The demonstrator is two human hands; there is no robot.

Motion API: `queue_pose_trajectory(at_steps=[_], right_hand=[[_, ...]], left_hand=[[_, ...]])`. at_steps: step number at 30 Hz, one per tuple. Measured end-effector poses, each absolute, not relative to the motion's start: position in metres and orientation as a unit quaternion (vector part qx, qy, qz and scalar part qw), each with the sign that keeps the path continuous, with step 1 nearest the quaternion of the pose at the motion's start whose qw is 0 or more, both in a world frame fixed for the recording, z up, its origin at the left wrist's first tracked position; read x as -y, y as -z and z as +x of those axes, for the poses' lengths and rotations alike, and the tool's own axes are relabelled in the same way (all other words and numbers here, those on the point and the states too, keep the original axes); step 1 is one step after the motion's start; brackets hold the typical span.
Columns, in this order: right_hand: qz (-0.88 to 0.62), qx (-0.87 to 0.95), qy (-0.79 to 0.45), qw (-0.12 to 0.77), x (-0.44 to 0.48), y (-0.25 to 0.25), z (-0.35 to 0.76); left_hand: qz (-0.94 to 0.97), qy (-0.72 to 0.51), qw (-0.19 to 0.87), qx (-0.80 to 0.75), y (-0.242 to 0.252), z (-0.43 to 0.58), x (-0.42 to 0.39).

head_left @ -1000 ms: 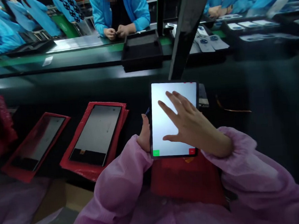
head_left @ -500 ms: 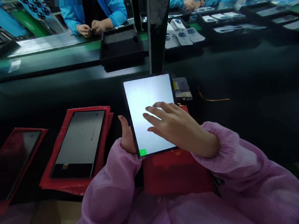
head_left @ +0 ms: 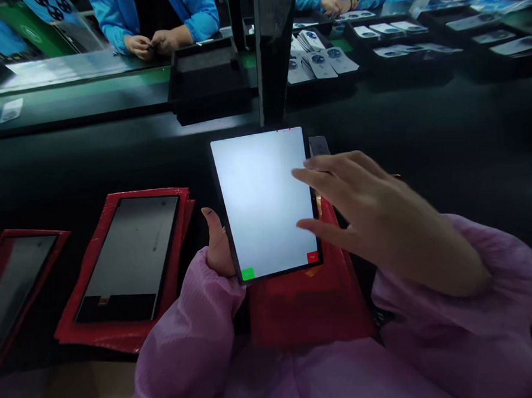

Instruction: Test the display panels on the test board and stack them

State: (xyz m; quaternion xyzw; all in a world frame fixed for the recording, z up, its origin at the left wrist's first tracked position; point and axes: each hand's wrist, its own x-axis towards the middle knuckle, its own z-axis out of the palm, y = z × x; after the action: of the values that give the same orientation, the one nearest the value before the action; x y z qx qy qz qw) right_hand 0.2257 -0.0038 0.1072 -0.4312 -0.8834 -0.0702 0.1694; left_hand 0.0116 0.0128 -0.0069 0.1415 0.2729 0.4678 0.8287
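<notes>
My left hand [head_left: 217, 245] grips the left edge of a lit display panel [head_left: 261, 202], thumb up along its side. The panel glows white, with a small green square at its lower left and a red one at its lower right. My right hand [head_left: 374, 207] hovers at the panel's right edge, fingers spread and holding nothing. Under the panel lies a red bag [head_left: 309, 307] on my lap. A small board on a flex cable [head_left: 319, 146] sticks out behind the panel's top right corner.
Two dark display panels on red bags [head_left: 121, 262] [head_left: 10, 286] lie to the left on the black bench. A black post [head_left: 275, 48] and black tray [head_left: 208, 76] stand behind. Across a green conveyor [head_left: 71, 103], people in blue coats work beside trays of parts [head_left: 320, 60].
My right hand slid down the screen, then lifted off it and moved to the right edge, uncovering the red square. The view has shifted, so the panels on the left lie further left.
</notes>
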Motion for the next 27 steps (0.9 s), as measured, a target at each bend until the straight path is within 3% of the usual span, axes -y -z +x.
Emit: queue_pose_trajectory(at_steps=[6, 12, 17, 20, 24, 27], right_hand=[[-0.393, 0.908, 0.066, 0.127, -0.018, -0.072, 0.197], [-0.451, 0.876, 0.093, 0.139, -0.026, -0.069, 0.193], [-0.333, 0.930, 0.091, 0.129, -0.004, -0.055, 0.176], [-0.348, 0.924, 0.090, 0.129, -0.009, -0.061, 0.183], [-0.409, 0.899, 0.098, 0.119, -0.017, -0.072, 0.194], [-0.371, 0.912, 0.115, 0.127, -0.007, -0.064, 0.185]], left_hand=[[0.174, -0.482, 0.787, -0.345, 0.000, 0.019, -0.010], [0.200, -0.495, 0.771, -0.347, -0.005, 0.020, -0.010], [0.232, -0.542, 0.705, -0.394, -0.004, 0.016, -0.014], [0.253, -0.556, 0.670, -0.421, -0.008, 0.019, -0.014], [0.243, -0.562, 0.663, -0.431, -0.015, 0.021, -0.013], [0.210, -0.574, 0.682, -0.402, -0.014, 0.018, -0.016]])
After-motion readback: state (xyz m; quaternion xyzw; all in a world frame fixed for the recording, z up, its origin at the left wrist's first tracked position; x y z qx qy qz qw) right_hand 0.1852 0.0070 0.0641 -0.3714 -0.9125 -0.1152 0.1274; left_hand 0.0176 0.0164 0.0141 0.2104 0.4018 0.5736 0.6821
